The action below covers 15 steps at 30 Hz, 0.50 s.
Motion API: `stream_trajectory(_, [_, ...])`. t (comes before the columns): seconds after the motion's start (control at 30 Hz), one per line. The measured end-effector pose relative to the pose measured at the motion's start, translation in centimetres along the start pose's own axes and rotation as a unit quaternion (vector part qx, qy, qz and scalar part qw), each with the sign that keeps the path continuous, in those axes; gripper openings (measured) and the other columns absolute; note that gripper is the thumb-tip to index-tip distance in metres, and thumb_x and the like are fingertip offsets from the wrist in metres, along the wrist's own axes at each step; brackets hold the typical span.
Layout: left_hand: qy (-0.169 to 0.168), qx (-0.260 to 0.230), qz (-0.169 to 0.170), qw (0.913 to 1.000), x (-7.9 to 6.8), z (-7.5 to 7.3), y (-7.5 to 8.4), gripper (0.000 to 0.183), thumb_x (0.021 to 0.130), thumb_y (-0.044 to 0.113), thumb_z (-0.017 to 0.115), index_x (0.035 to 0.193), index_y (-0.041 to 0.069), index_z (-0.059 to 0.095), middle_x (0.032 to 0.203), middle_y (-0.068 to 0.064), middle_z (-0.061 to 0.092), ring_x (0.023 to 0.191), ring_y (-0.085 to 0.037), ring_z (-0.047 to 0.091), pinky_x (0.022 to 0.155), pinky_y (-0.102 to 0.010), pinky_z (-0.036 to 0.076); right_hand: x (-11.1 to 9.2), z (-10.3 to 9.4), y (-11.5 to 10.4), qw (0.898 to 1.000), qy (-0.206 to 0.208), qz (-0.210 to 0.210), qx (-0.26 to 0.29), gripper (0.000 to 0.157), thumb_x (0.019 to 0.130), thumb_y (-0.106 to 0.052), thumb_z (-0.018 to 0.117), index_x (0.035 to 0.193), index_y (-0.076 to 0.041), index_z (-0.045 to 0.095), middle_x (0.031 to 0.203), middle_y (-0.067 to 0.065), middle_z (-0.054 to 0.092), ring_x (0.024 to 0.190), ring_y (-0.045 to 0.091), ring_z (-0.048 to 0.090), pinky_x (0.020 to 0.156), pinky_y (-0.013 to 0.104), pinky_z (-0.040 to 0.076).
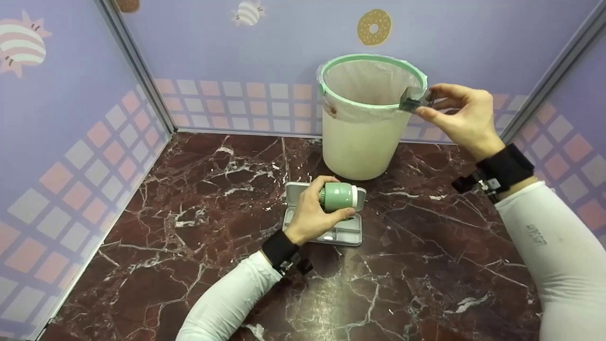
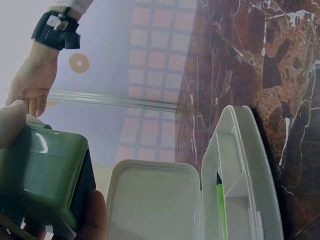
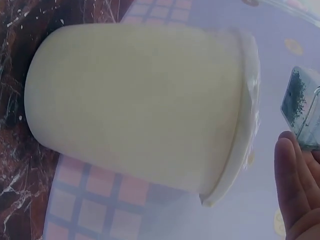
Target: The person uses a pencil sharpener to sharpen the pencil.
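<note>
My left hand grips a green pencil sharpener with a white end, lying sideways above an open pencil case. In the left wrist view the sharpener's green body shows a dark face toward the case. The right hand pinches a clear plastic shavings container between thumb and fingers at the right rim of a bin. Small dark green bits cling inside that container in the right wrist view. The bin has a green rim ring and a clear liner bag.
The pale case has a lid tilted up at the back and divided compartments; a bright green strip lies in one. Dark red marbled tabletop surrounds it. Purple patterned panels stand at the back and both sides.
</note>
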<state>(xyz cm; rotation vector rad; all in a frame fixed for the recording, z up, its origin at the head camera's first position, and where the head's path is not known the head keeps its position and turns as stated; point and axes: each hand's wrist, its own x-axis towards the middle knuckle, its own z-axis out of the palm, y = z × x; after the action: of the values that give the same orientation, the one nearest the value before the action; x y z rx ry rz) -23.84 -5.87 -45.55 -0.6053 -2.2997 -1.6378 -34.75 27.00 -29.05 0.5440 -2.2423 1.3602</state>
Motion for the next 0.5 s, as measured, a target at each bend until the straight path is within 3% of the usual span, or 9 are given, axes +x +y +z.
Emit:
stream_trajectory(0.1, [-0.006,-0.004,-0.004,1.0,0.0,0.1,-0.1,0.069,0.081,0.024,0.1,0.137,0.007,0.064,0.126,-0.016,0.075,0.105,-0.023,0.074,0.085,-0.032,0.064,1.3,-0.1,0.5,1.0,0.012,0.007,-0.019,0.049,0.086,-0.015,0.097,0.129,0.001,0.08,0.109,-0.006,0.088,0.078,-0.007,0.078,0.071,0.009,0.06])
stream_trajectory(0.3, [-0.014,-0.006,-0.013,0.9998,-0.1,0.3,-0.2,0.069,0.081,0.024,0.099,0.138,0.008,0.063,0.127,-0.015,0.075,0.106,-0.023,0.073,0.085,-0.032,0.065,3.3,0.0,1.0,0.996,0.003,0.02,-0.084,0.055,0.087,-0.025,0.097,0.134,-0.002,0.079,0.129,0.022,0.082,0.075,-0.016,0.073,0.07,0.005,0.056])
stream_trajectory(0.5, [-0.015,0.002,-0.006,0.9999,0.1,0.5,-0.2,0.069,0.081,0.025,0.1,0.138,0.008,0.063,0.126,-0.014,0.075,0.105,-0.021,0.073,0.085,-0.032,0.064,4.8,-0.1,1.3,0.991,-0.012,0.049,-0.123,0.064,0.089,-0.034,0.095,0.142,-0.005,0.075,0.139,0.025,0.078,0.074,-0.02,0.068,0.068,0.003,0.053])
